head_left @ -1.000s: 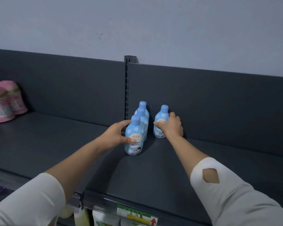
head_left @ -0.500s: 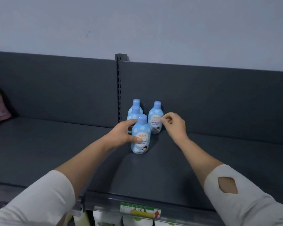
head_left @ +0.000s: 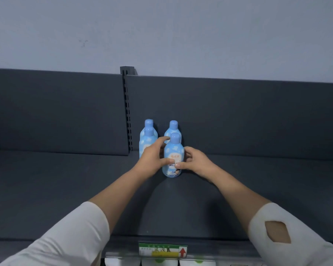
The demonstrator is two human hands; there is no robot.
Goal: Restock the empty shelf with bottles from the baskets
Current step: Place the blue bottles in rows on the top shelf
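Frame centre: left hand (head_left: pixel 151 160) and right hand (head_left: pixel 199 162) both curl round front blue bottle (head_left: pixel 174 149), upright on shelf (head_left: pixel 65 189). Three more bottles (head_left: pixel 148 138) stand just behind.

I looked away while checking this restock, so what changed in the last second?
The left hand slid the front bottle rightward, and it now stands before the back-right bottle. The right hand let go of the back-right bottle and now grips the front bottle too. The left bottles stayed in place on the shelf.
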